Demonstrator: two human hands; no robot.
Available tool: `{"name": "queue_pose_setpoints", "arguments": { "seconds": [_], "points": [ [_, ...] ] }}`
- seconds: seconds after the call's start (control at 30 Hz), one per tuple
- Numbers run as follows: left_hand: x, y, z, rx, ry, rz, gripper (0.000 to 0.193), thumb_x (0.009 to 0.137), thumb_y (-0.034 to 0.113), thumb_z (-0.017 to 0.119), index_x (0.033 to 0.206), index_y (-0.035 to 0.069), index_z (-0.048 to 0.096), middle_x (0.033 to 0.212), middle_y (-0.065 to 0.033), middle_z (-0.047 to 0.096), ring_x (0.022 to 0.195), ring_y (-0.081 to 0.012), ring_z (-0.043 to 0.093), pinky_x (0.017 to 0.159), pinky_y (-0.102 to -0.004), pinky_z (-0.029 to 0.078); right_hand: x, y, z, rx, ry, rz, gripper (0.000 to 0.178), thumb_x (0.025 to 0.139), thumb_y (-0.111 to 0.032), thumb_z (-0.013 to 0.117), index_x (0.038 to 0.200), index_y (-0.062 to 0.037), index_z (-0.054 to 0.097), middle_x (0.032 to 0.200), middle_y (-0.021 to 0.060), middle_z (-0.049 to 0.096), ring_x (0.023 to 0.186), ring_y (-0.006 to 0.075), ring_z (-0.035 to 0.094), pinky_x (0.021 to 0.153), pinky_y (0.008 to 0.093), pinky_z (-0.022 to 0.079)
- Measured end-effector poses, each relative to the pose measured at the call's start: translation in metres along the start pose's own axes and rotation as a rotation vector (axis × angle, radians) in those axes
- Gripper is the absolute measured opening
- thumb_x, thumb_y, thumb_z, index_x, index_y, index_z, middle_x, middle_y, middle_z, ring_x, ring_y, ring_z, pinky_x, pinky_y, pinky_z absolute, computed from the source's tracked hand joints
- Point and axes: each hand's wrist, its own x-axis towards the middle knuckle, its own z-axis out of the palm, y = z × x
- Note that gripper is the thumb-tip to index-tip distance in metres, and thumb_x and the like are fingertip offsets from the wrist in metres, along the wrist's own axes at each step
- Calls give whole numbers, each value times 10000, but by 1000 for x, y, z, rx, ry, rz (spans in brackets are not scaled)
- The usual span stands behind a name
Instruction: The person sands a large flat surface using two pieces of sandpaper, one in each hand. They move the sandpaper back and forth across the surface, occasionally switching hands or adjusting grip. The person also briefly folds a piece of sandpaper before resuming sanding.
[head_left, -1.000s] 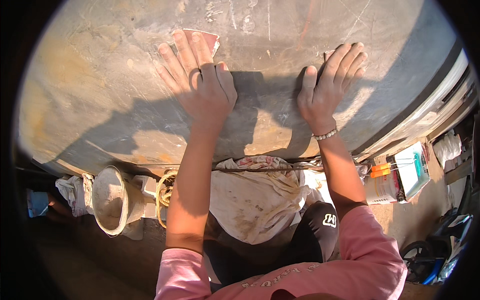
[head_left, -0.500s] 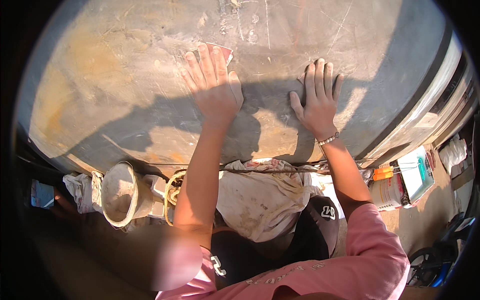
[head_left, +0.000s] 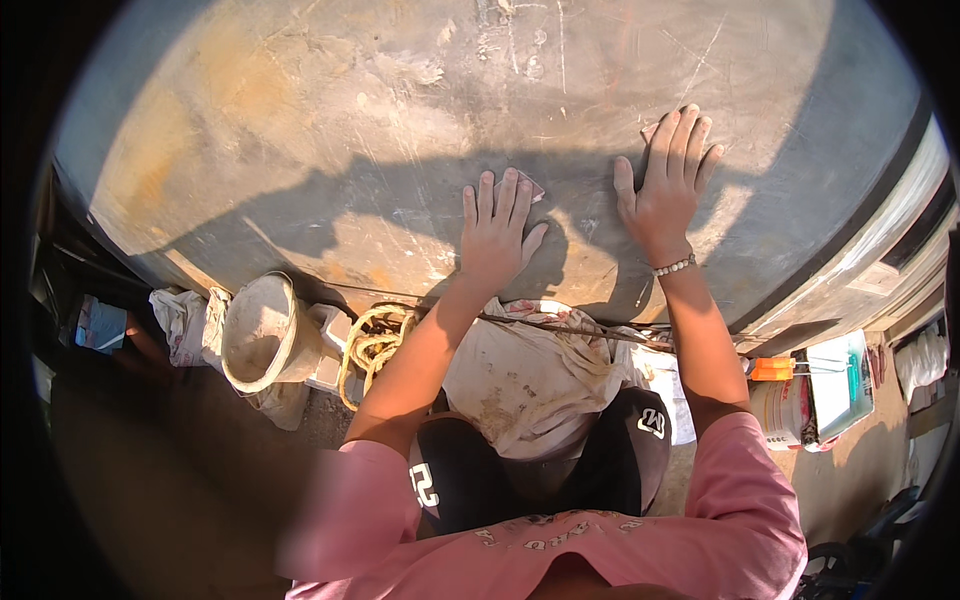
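Both hands lie against a large grey panel (head_left: 380, 110) that has tan filler-like patches and scratches. My left hand (head_left: 495, 240) is flat, fingers stretched, pressing a small piece of reddish sandpaper (head_left: 537, 187) whose corner sticks out past the fingertips. Farther right and a little higher, my right hand (head_left: 667, 205) also rests flat with fingers slightly spread and a beaded bracelet at the wrist. A small reddish-brown corner, seemingly sandpaper (head_left: 649, 132), shows beside its fingers; most of it is hidden underneath.
Below the panel, a dusty bucket (head_left: 289, 345) stands at left beside a coil of yellowish rope (head_left: 374, 345). A stained cloth (head_left: 520, 385) hangs in front of my knees. At right are a white tub (head_left: 773, 408), an orange-handled tool (head_left: 771, 369) and a teal-and-white container (head_left: 853, 400).
My left hand has slid down and to the right over the panel with its sandpaper. My right hand sits slightly higher and farther right. The whole view has shifted a little.
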Motion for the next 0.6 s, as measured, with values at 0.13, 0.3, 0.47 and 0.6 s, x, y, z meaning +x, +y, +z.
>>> {"name": "queue_pose_setpoints", "arguments": {
  "seconds": [0.13, 0.3, 0.47, 0.6],
  "points": [
    [32, 19, -18, -64, 63, 93, 800, 960, 433, 683, 1599, 27, 425, 1684, -252, 351, 1540, -539, 297, 1219, -698, 252, 10, 1, -10, 47, -1, -100, 813, 995, -443, 609, 1591, 70, 403, 1694, 278, 337, 1600, 456, 252, 1270, 678, 92],
    [119, 6, -60, 64, 428, -215, 752, 1011, 397, 603, 1616, 7, 384, 1695, -242, 335, 1572, -507, 264, 1234, -684, 231, 54, -3, -17, 57, 126, 108, 801, 992, -427, 614, 1598, 53, 404, 1696, 277, 330, 1598, 455, 256, 1268, 683, 90],
    [63, 31, -30, 17, 226, -66, 714, 1028, 400, 597, 1621, 49, 408, 1684, -194, 375, 1561, -472, 306, 1228, -673, 254, 24, -14, -20, 28, -50, -244, 753, 1002, -439, 595, 1588, 12, 453, 1670, 241, 405, 1585, 432, 297, 1286, 644, 77],
    [-6, 26, -4, -16, 35, 245, 720, 985, 451, 665, 1598, 131, 463, 1650, -103, 445, 1486, -402, 425, 1210, -669, 291, 4, 8, -13, 8, -127, -423, 729, 1018, -444, 588, 1576, 10, 472, 1672, 222, 412, 1592, 426, 285, 1297, 616, 45]
  ]
}}
